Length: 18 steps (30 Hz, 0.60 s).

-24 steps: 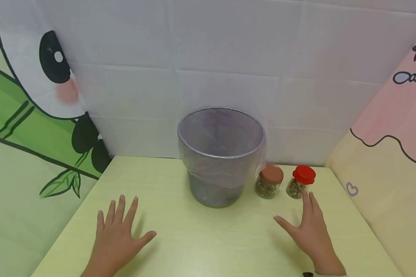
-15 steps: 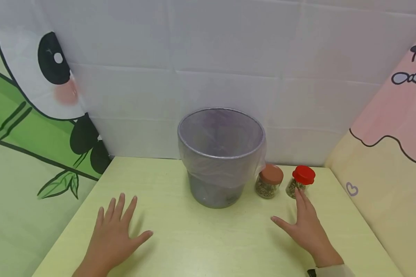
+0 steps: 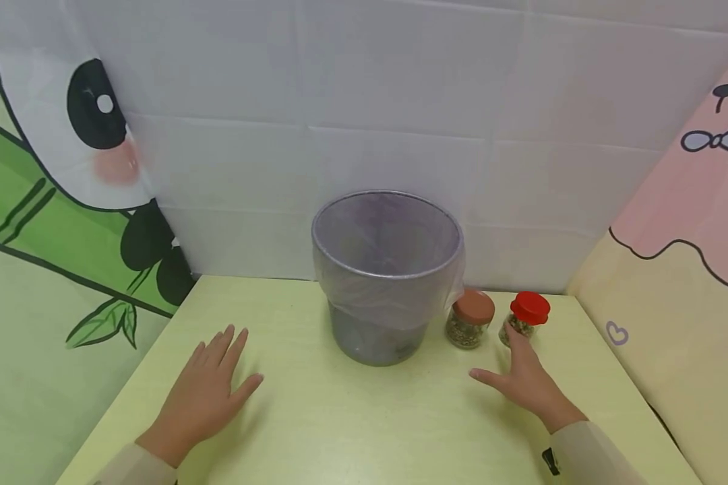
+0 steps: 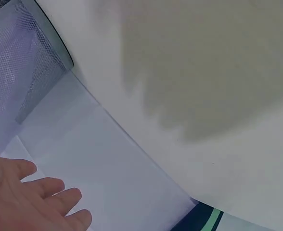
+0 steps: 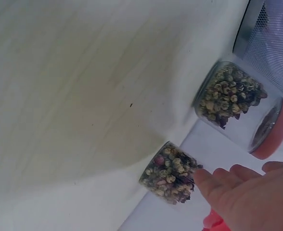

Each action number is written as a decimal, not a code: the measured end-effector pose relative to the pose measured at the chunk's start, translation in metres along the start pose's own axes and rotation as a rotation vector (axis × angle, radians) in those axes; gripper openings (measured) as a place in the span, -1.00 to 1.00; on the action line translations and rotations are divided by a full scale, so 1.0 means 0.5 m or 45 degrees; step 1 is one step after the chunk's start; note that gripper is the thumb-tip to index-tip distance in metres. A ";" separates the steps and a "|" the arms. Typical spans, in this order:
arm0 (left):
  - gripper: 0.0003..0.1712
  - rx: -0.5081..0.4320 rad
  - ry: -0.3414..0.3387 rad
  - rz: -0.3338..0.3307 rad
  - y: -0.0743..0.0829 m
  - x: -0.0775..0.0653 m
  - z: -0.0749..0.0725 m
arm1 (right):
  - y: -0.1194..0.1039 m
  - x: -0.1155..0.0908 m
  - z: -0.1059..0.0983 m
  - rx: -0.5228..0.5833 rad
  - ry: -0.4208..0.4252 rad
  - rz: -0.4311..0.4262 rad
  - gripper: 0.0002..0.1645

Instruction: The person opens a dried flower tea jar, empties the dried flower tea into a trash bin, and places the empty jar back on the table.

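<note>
My right hand (image 3: 524, 380), thumb spread from its fingers, is just in front of a small glass jar with a red lid (image 3: 530, 308). Dried flower buds (image 5: 170, 171) fill part of that jar in the right wrist view; whether the fingertips touch the glass I cannot tell. Beside it stands a wider jar with a brown lid (image 3: 474, 307), also holding dried buds (image 5: 230, 94). My left hand (image 3: 203, 397) hovers over the left of the table, fingers extended and holding nothing. Between the hands, farther back, stands a grey mesh bin (image 3: 379, 343) lined with a clear plastic bag (image 3: 388, 296).
The pale yellow table (image 3: 364, 424) meets a white sheeted wall (image 3: 394, 81) just behind the bin. Printed cartoon sheets flank it, a green one (image 3: 36, 182) on the left and a pink and cream one (image 3: 685, 215) on the right. The brown-lidded jar stands close against the bin's bag.
My right hand has moved forward and slightly left toward the red-lidded jar. My left hand has turned to the right and shifted forward a little. Bin and jars have stayed put.
</note>
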<state>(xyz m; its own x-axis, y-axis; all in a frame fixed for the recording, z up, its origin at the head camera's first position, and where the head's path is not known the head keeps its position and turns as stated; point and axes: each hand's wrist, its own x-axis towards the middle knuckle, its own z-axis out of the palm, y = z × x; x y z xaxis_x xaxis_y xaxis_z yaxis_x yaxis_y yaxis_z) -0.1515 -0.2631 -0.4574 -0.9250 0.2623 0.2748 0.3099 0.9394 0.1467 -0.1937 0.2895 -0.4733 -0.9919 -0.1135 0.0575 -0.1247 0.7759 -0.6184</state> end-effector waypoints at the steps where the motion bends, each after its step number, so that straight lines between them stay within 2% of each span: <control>1: -0.03 -0.012 -0.004 0.005 -0.001 0.007 -0.003 | 0.000 0.005 0.001 0.008 -0.006 0.007 0.51; 8: -0.04 -0.154 -0.084 -0.016 0.013 0.061 -0.044 | -0.002 0.038 0.013 0.106 -0.057 0.069 0.48; 18: -0.04 -0.613 -0.163 -0.192 0.048 0.180 -0.132 | -0.011 0.080 0.038 0.247 -0.087 0.245 0.53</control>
<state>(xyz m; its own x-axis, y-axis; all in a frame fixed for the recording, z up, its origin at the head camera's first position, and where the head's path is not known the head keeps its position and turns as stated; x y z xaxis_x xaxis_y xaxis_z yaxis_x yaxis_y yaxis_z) -0.2129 -0.2316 -0.3664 -0.9773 0.1852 0.1030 0.2094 0.7687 0.6044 -0.2323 0.2688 -0.4826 -0.9920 -0.0225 -0.1243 0.0793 0.6549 -0.7515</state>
